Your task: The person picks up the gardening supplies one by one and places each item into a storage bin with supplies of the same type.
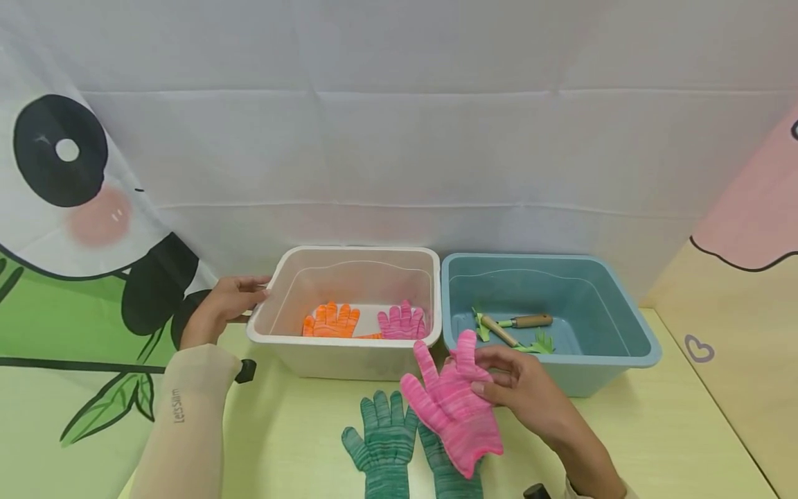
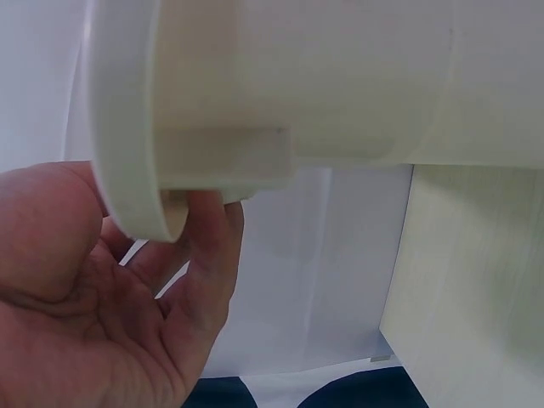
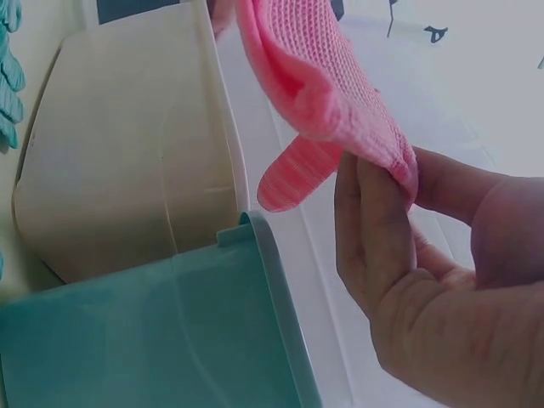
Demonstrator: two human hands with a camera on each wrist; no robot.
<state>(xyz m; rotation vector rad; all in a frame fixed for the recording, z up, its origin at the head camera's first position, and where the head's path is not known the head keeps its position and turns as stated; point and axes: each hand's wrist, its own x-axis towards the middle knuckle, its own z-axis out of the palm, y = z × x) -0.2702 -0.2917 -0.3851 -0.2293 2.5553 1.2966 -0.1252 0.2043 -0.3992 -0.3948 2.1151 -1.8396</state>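
Pinched at its edge between the thumb and fingers of my right hand [image 1: 520, 381] is a pink knit glove [image 1: 451, 409], held up in front of the two bins. In the right wrist view its open cuff [image 3: 297, 93] faces the camera. My left hand [image 1: 227, 305] grips the left rim of the white bin [image 1: 339, 359], fingers curled under the lip [image 2: 127, 170] in the left wrist view. Inside that bin lie an orange glove [image 1: 333, 320] and another pink glove [image 1: 402, 321]. Below the raised glove, a green glove [image 1: 388, 443] and a second, partly covered green glove [image 1: 451, 478] lie on the table.
Right beside the white bin stands a blue bin [image 1: 605, 336]. It holds small garden tools with wooden handles [image 1: 533, 321] and green heads [image 1: 541, 343]. A white cloth backdrop [image 1: 399, 152] hangs behind both bins. The table [image 1: 673, 416] is pale yellow.
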